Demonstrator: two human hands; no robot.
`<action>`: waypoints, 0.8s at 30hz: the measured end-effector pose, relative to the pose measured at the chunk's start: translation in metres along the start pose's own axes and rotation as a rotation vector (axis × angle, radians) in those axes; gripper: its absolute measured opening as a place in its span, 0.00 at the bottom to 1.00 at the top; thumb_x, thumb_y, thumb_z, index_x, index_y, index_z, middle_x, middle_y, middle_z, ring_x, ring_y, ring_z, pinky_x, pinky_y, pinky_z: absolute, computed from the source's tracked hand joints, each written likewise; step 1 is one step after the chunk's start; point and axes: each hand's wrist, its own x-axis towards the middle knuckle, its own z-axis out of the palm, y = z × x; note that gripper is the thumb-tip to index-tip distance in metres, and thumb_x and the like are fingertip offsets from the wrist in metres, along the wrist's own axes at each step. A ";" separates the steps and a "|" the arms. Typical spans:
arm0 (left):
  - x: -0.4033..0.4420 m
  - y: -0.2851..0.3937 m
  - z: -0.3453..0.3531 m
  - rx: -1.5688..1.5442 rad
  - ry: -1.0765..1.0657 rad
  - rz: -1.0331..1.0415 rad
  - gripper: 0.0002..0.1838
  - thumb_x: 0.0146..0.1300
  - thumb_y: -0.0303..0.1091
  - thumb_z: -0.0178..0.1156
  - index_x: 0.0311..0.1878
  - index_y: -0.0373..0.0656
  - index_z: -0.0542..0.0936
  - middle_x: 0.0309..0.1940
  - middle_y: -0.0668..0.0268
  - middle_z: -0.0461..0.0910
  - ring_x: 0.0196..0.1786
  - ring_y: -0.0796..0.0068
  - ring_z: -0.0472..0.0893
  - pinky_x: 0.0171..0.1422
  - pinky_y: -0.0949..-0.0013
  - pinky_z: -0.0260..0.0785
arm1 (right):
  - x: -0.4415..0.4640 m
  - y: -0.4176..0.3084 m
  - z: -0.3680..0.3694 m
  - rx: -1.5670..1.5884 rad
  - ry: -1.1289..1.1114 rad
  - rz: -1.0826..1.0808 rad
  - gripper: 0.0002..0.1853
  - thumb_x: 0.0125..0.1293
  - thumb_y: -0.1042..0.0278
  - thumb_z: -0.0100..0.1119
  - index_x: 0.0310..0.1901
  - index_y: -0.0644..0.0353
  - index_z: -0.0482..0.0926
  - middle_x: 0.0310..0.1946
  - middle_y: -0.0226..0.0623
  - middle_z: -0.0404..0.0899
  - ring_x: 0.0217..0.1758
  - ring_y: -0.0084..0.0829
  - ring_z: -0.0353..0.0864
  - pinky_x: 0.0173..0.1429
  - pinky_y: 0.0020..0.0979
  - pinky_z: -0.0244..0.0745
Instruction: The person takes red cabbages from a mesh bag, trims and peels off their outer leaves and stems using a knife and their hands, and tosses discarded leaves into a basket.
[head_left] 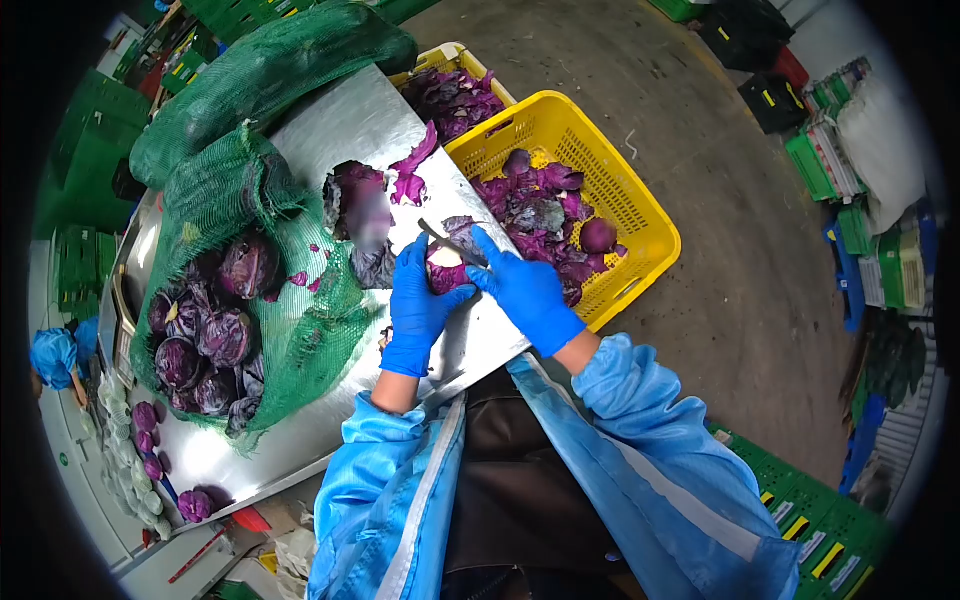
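Looks partway along: over the silver metal table (372,108), near its edge, holds one partly bared purple cabbage (446,280) with a pale patch on top, the fingers of the blue-gloved left hand (415,305) curled around its side; in the blue-gloved right hand (528,292), pinches one slim dark knife (442,238) between thumb and forefinger, across the cabbage. Done, judging by looks: loose purple leaves (530,215) heaped in two yellow plastic crates (640,215) beside the table, too many to count, and four smooth purple heads (196,505) spaced along the far-left edge. Left, apparently: at least six dark, leafy purple heads (225,338) in one open green mesh bag (315,350), plus one bulging green mesh bag (270,80) behind, contents too hidden to count.
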 end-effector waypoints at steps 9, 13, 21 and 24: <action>-0.010 0.010 0.005 0.181 -0.026 0.074 0.50 0.32 0.40 0.82 0.63 0.41 0.71 0.59 0.51 0.70 0.60 0.48 0.72 0.65 0.55 0.67 | 0.026 0.013 0.021 0.121 -0.073 0.151 0.27 0.73 0.41 0.45 0.56 0.54 0.80 0.32 0.49 0.82 0.31 0.48 0.83 0.34 0.43 0.76; -0.038 -0.004 0.007 0.092 0.081 0.134 0.55 0.30 0.35 0.82 0.68 0.43 0.66 0.63 0.50 0.66 0.63 0.48 0.70 0.69 0.56 0.65 | 0.066 0.036 0.027 0.598 -0.041 0.278 0.30 0.69 0.38 0.52 0.47 0.63 0.82 0.40 0.54 0.83 0.44 0.48 0.84 0.46 0.44 0.76; -0.050 -0.036 -0.011 -0.120 0.203 -0.042 0.51 0.33 0.37 0.84 0.64 0.37 0.67 0.58 0.57 0.71 0.62 0.61 0.72 0.71 0.60 0.64 | 0.078 0.045 0.059 0.362 0.199 0.485 0.24 0.61 0.44 0.63 0.47 0.57 0.77 0.37 0.49 0.84 0.41 0.53 0.84 0.43 0.50 0.78; -0.045 -0.032 -0.010 -0.082 0.208 -0.058 0.52 0.33 0.39 0.84 0.64 0.35 0.66 0.58 0.56 0.70 0.61 0.61 0.72 0.70 0.61 0.64 | 0.037 -0.013 0.016 0.440 0.002 0.206 0.31 0.59 0.39 0.64 0.51 0.58 0.73 0.37 0.54 0.83 0.43 0.54 0.84 0.47 0.50 0.78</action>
